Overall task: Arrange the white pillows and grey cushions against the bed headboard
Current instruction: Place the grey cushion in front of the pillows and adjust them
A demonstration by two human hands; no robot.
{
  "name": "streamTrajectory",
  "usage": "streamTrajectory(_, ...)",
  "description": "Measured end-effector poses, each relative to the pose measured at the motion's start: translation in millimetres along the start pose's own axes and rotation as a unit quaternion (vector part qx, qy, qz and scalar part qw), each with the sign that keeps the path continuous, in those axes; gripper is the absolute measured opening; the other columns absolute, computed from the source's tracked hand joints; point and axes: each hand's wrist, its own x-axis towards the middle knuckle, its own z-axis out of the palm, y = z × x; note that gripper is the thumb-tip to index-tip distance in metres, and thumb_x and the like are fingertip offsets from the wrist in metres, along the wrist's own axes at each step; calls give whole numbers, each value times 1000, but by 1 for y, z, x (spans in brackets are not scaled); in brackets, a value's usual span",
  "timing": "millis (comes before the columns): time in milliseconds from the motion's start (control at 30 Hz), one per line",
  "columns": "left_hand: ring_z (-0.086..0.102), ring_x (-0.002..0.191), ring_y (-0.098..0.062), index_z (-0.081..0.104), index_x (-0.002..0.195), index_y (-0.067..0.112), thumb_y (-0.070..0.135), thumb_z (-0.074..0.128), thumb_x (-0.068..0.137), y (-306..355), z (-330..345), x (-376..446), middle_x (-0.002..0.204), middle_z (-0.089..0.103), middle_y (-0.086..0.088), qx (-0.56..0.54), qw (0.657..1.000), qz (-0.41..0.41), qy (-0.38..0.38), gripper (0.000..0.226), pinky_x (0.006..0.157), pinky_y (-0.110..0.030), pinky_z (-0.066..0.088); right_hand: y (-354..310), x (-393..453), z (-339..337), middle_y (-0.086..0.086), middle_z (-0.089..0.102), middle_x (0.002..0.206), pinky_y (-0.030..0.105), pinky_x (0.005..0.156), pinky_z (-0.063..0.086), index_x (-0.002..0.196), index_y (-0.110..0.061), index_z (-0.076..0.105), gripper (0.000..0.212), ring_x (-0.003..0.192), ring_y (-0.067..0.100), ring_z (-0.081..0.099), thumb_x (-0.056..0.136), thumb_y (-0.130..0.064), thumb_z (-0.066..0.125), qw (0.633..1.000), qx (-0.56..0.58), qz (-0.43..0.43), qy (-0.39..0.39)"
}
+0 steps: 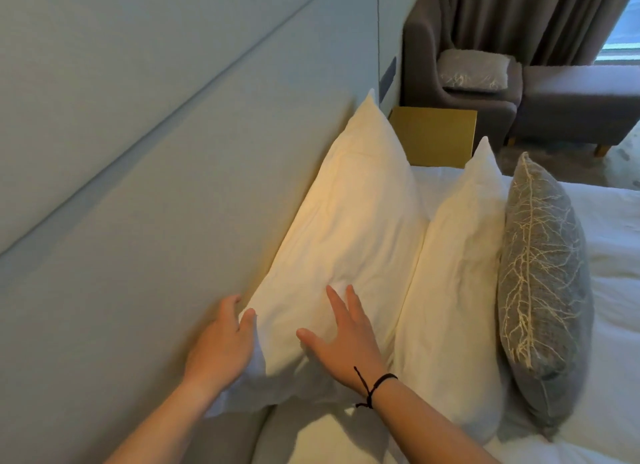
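A large white pillow (349, 228) stands on edge against the pale padded headboard (145, 152). My left hand (221, 346) curls around its near end on the headboard side. My right hand (343, 339) lies flat on its front face, fingers spread. A second white pillow (457, 276) leans against the first. A grey cushion (543, 290) with a pale branch pattern stands on edge against that second pillow. Another grey cushion (472, 70) lies on the armchair at the back.
White bedding (616, 318) covers the mattress to the right. A yellow bedside table (434, 136) stands beyond the pillows. A grey armchair (460, 93), a grey footstool (575, 103) and brown curtains (526, 16) fill the far corner.
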Motion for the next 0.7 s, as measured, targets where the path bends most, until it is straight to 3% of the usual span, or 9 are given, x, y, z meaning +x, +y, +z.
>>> streamTrajectory(167,59,101,-27,52,112,23,34,44,100,-26,-5,-32,114,65,-7,-78,996,-34,-13,19,82,-35,45,-8,-30,10,-8,-9,162,43,119,17,147,-51,3,97,149,16,1,66,-92,40,999,-14,-39,-21)
streamTrajectory(267,63,84,-22,57,98,19,35,53,96,-34,-11,-45,96,66,-5,-185,981,-58,-13,16,73,-36,51,-13,-42,12,-8,-9,162,43,119,19,148,-49,5,97,149,17,3,68,-88,45,998,-23,-47,-34)
streamTrajectory(333,63,74,-20,61,88,16,37,57,95,-35,-15,-53,86,68,-5,-302,948,-102,-21,22,66,-33,49,-13,-48,11,-7,-8,162,42,119,20,148,-48,7,98,149,18,6,68,-87,47,998,-26,-48,-36)
streamTrajectory(433,64,70,-23,62,81,12,35,57,97,-36,-18,-60,76,67,-9,-443,882,-150,-59,29,67,-34,49,-15,-51,12,-7,-5,163,42,118,22,148,-49,7,100,148,20,9,65,-89,47,998,-19,-45,-40)
streamTrajectory(567,67,74,-30,61,111,10,22,66,91,-39,-22,-66,90,70,-16,-501,839,-182,-112,24,58,-36,53,-19,-55,18,-7,-3,163,40,117,23,147,-51,6,101,148,20,11,64,-91,46,998,-1,-43,-47)
streamTrajectory(633,61,58,-25,54,118,16,10,68,87,-41,-26,-67,89,68,-17,-538,811,-185,-134,34,43,-29,45,-20,-57,19,-6,-2,163,39,116,22,147,-50,7,101,148,19,11,64,-90,47,998,11,-41,-48)
streamTrajectory(700,50,48,-19,51,120,22,2,67,85,-43,-29,-69,78,66,-17,-550,805,-159,-155,43,35,-23,31,-22,-58,19,-6,-1,163,38,116,21,148,-49,8,102,148,18,9,63,-89,48,998,24,-38,-50)
